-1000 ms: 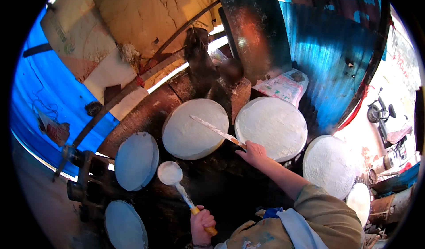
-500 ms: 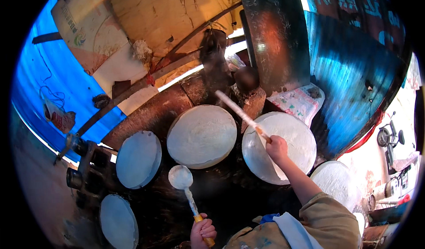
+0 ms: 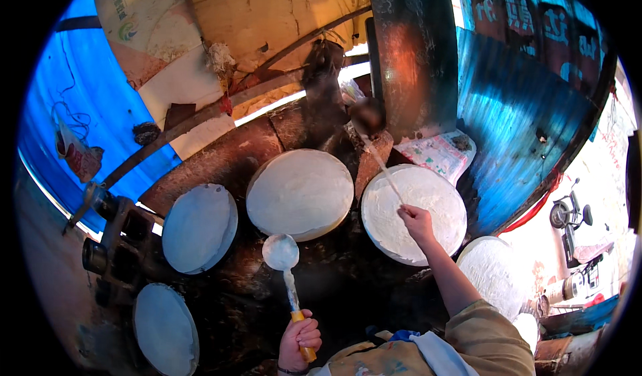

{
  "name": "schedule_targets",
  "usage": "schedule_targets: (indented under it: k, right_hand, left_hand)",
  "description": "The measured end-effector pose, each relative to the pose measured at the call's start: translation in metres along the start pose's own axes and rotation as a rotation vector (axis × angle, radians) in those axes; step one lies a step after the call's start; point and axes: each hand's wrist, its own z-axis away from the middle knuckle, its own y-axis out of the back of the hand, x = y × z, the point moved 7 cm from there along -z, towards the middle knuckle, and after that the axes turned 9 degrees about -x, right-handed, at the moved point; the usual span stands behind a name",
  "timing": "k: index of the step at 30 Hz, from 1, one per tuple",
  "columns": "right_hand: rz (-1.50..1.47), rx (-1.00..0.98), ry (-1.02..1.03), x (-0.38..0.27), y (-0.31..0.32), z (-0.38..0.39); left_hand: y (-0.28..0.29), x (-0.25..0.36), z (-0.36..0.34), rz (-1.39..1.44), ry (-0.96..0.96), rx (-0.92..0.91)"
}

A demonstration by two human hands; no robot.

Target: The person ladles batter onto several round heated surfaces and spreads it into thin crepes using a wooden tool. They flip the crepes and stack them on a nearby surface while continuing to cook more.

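Note:
My left hand (image 3: pixel 299 339) is closed around the yellow handle of a ladle (image 3: pixel 281 252), whose round bowl is coated in white batter. The bowl hangs beside the near edge of the middle round griddle (image 3: pixel 301 192), which carries a smooth white layer. In my right hand (image 3: pixel 416 222) is a long thin spreading stick (image 3: pixel 381 164), slanting away to the upper left. Hand and stick lie over the right griddle (image 3: pixel 435 189), covered with rough, lumpy white batter. Whether the stick touches the batter, I cannot tell.
More white-covered round griddles stand at the left (image 3: pixel 200 229), lower left (image 3: pixel 166 329) and right (image 3: pixel 491 276). Behind them are a brick ledge (image 3: pixel 221 152), a dark upright panel (image 3: pixel 418 55) and a patterned cloth (image 3: pixel 438 155). Dark metal fittings (image 3: pixel 124 235) jut out at the left.
The stick has turned from showing its broad face to a thin edge. White batter on the right griddle looks rougher and more evenly spread. The whole view has shifted slightly; the ladle stays held.

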Motion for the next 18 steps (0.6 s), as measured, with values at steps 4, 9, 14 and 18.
schedule_targets:
  k: [4, 9, 14, 18]
  right_hand:
    - [0.295, 0.044, -0.196, 0.048, 0.001, 0.026]
    - [0.506, -0.181, -0.277, 0.054, -0.032, 0.046]
    - [0.378, -0.284, -0.161, 0.040, -0.044, 0.066]
    - [0.126, -0.325, -0.009, 0.058, -0.048, 0.118]
  left_hand:
    - [0.005, 0.014, 0.022, 0.007, -0.017, 0.012]
    - [0.021, 0.035, 0.043, 0.059, -0.049, -0.017]
    - [0.030, 0.059, 0.065, 0.160, -0.119, -0.040]
    - [0.001, 0.115, 0.078, 0.338, -0.232, -0.170]
